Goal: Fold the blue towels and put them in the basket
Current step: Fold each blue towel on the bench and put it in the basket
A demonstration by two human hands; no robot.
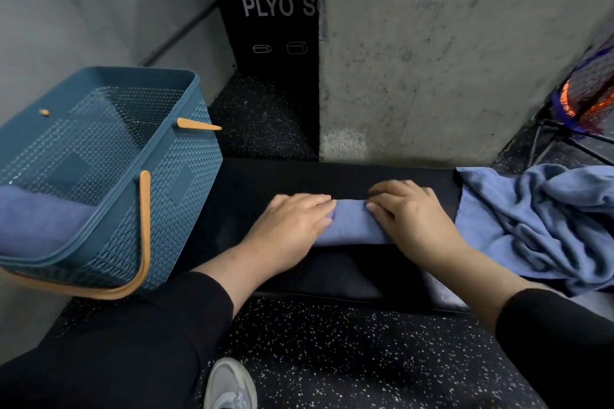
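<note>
A small folded blue towel [352, 224] lies on the black bench [332, 176] in the middle of the view. My left hand [289, 226] rests flat on its left end, fingers straight. My right hand [412, 219] presses on its right end, fingers lying over the towel's top edge. A pile of loose, crumpled blue towels [538, 219] lies on the bench's right end. The teal woven basket [186, 196] with tan handles stands at the left, and a folded blue towel [36, 219] lies inside it.
A concrete pillar [448, 60] rises right behind the bench. A black plyo box [275, 10] stands behind to the left. An orange and blue netted object on a metal stand [584, 93] is at the far right. My knee and grey shoe [229, 385] are over the speckled floor.
</note>
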